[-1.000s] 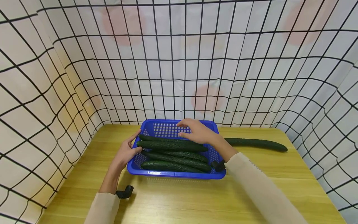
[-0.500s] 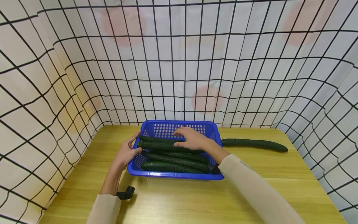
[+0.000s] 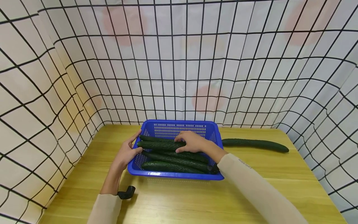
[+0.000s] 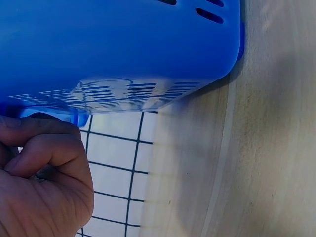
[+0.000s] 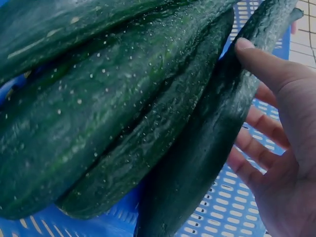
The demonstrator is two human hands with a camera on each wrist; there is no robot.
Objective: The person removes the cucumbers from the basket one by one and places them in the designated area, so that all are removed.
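A blue plastic basket with slotted walls stands on the table, several dark green cucumbers lying lengthwise in it. At its left end my left hand holds the rim; in the left wrist view the fingers of that hand are curled beside the blue wall. My right hand reaches inside and grips a cucumber near the back. The right wrist view shows the thumb on top of this cucumber and the fingers along its other side, their tips partly hidden behind it.
One long cucumber lies on the wooden table right of the basket. Black wire grid panels backed by white sheeting rise behind and on both sides. Dark wrist-worn devices sit at both wrists.
My right hand has lowered into the basket and moved slightly toward me, from hovering above the cucumbers to gripping one. My left hand stays at the rim.
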